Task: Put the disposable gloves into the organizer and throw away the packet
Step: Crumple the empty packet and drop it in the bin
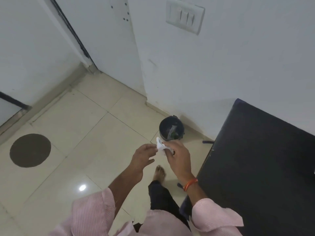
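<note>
A crumpled white packet (160, 145) is pinched in the fingers of my right hand (177, 155), held just in front of a small black waste bin (171, 129) on the floor by the wall. The bin holds some clear plastic and a dark liner. My left hand (143, 156) hovers beside the packet on its left, fingers apart, its thumb tip close to the packet's edge. The organizer and the gloves are out of view.
A black table (259, 160) fills the right side, close to my right arm. My bare foot (159, 172) stands on the cream tiled floor (88, 133) below the hands. A round brown mat (30, 150) lies at left. White walls and a switch plate (185, 16) are ahead.
</note>
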